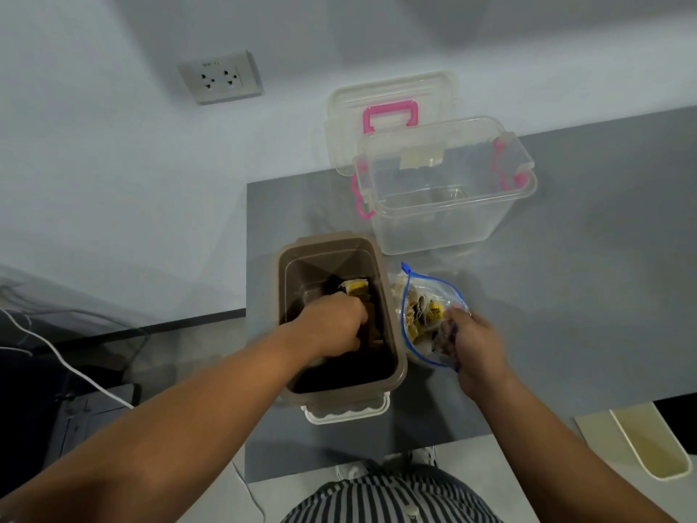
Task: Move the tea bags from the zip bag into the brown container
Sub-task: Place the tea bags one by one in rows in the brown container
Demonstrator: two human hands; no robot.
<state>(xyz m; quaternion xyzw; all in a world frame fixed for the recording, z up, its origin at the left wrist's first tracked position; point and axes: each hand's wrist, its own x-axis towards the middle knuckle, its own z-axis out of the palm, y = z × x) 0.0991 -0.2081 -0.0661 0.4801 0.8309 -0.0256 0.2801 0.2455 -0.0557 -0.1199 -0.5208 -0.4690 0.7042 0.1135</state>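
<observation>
The brown container (392, 326) stands open on the grey table, with tea bags (356, 286) inside. My left hand (332, 326) reaches down into it with curled fingers around tea bags. Right beside the container lies the clear zip bag (422, 296) with a blue seal, holding several yellow-tagged tea bags (433, 309). My right hand (475, 345) grips the bag's right edge, keeping its mouth open.
A clear plastic box (445, 190) with pink latches stands open behind the zip bag, its lid (392, 107) leaning on the wall. The brown container's white lid (347, 413) lies at its near end. A cream tray (648, 439) sits at the right. The table's left edge (247, 315) runs beside the container.
</observation>
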